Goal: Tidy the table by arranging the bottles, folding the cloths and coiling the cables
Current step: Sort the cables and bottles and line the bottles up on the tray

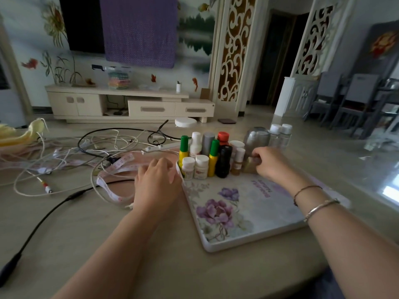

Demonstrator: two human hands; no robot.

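Bottles (207, 156), mostly plastic with ribbed caps, stood packed at the far corner of the glossy floral tray (248, 212). The right hand (269, 162) pinched a small amber bottle (249, 164) there; the left hand (157, 180), fingers relaxed, rested against the tray's left rim. Left of the tray, thin cables (86, 152) lay uncoiled and a yellow cloth (21, 132) unfolded.
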